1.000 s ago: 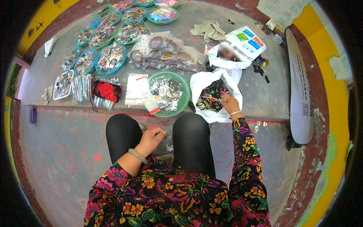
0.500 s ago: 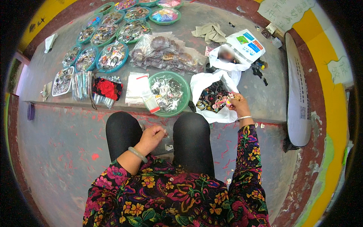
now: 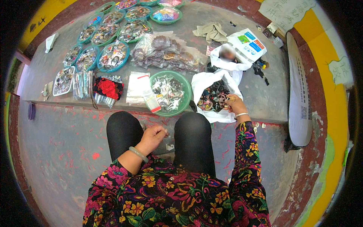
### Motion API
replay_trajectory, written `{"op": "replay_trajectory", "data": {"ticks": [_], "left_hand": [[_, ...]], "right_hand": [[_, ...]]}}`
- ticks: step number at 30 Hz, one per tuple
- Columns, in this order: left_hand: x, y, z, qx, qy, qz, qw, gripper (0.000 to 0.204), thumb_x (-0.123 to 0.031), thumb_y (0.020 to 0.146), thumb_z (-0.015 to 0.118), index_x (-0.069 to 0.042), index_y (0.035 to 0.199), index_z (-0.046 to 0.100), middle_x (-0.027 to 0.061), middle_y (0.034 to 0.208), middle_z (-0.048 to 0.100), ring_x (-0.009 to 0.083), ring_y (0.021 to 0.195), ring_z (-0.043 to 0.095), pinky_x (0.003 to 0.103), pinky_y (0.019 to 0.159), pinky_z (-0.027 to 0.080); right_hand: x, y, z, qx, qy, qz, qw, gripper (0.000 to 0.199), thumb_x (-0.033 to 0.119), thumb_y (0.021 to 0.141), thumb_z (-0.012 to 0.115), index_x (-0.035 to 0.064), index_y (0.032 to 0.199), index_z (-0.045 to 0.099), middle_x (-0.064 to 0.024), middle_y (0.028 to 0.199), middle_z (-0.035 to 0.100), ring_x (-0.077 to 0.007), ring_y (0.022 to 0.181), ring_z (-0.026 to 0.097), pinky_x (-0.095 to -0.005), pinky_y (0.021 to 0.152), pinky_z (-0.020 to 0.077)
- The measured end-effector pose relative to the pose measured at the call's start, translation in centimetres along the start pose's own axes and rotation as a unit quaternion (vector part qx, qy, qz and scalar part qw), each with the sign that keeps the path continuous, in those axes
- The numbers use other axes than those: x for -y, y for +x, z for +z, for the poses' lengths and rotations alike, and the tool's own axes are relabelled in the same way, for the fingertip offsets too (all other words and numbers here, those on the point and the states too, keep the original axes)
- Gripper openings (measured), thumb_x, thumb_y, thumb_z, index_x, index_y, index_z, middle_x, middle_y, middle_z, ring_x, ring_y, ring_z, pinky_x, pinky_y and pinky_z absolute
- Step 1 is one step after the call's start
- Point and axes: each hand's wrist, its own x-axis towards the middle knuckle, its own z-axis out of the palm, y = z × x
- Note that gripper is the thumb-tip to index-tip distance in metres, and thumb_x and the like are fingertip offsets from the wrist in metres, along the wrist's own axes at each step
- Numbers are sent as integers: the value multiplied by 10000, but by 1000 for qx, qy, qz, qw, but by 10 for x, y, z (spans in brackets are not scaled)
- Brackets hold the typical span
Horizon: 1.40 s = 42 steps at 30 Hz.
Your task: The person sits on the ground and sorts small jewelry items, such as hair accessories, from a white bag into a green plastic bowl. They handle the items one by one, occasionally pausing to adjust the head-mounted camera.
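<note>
A white plastic bag (image 3: 199, 84) lies spread wide at the ledge's edge, in front of me to the right. Inside is a tangle of hair ties (image 3: 213, 99), mostly black with pink and coloured bits. At the bag's right side my right hand (image 3: 236, 104) reaches in from above, fingers closed among the hair ties; what they grip is too small to make out. My left hand (image 3: 152, 137) hovers by my left knee with its fingers curled together, and any content is hidden. A green basin (image 3: 187, 102) of small clear-bagged accessories stands left of the white bag.
Clear bags of brown beaded items (image 3: 166, 53) lie behind the basin. Several round baskets (image 3: 113, 56) of packaged trinkets fill the far left. Flat clear packets (image 3: 137, 89) and a red-flowered black pouch (image 3: 108, 88) sit nearer. A long board-like object (image 3: 298, 90) stands at the right.
My right hand has moved slightly left and down into the white bag; the pink cluster at its fingers now shows less. My left hand has hardly moved.
</note>
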Motion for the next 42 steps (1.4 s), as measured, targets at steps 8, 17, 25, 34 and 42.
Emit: {"op": "replay_trajectory", "data": {"ticks": [8, 17, 25, 34, 42], "left_hand": [[6, 3, 0, 14, -21, -4, 1000, 171, -119, 888, 493, 14, 850, 595, 17, 808, 607, 93, 753, 537, 247, 723, 444], [6, 3, -1, 16, -5, 12, 1000, 181, -134, 890, 495, 12, 861, 600, 21, 806, 611, 92, 740, 544, 247, 703, 449], [7, 1, -2, 7, -4, 18, 1000, 194, -154, 892, 501, 8, 858, 601, 25, 802, 615, 89, 731, 547, 241, 684, 450], [-5, -7, -8, -12, -43, 51, 998, 210, -157, 894, 488, 8, 833, 601, 24, 781, 612, 80, 688, 542, 234, 646, 447], [-34, -71, -121, -304, -62, 276, 910, 229, -160, 901, 469, 24, 900, 606, 98, 912, 618, 148, 851, 560, 271, 797, 426]], "right_hand": [[-1, 1, -1, 39, -27, -40, 998, 546, -89, 694, 527, 95, 1200, 440, -76, 1016, 558, -180, 780, 617, -277, 550, 527], [7, -20, -3, 129, 200, -28, 971, 666, -152, 659, 477, 110, 1262, 373, -65, 1053, 512, -215, 860, 611, -281, 649, 535], [5, -25, -6, 159, 325, -29, 932, 671, -173, 659, 433, 99, 1269, 372, -126, 1140, 464, -265, 962, 547, -371, 792, 510], [16, -21, -5, 82, 205, -28, 975, 672, -112, 681, 477, 72, 1314, 344, -136, 1145, 460, -257, 965, 513, -369, 771, 476], [23, -31, -15, -134, -214, -260, 932, 441, 245, 853, 509, 46, 1242, 451, -126, 1133, 536, -186, 1001, 497, -293, 831, 408]]}}
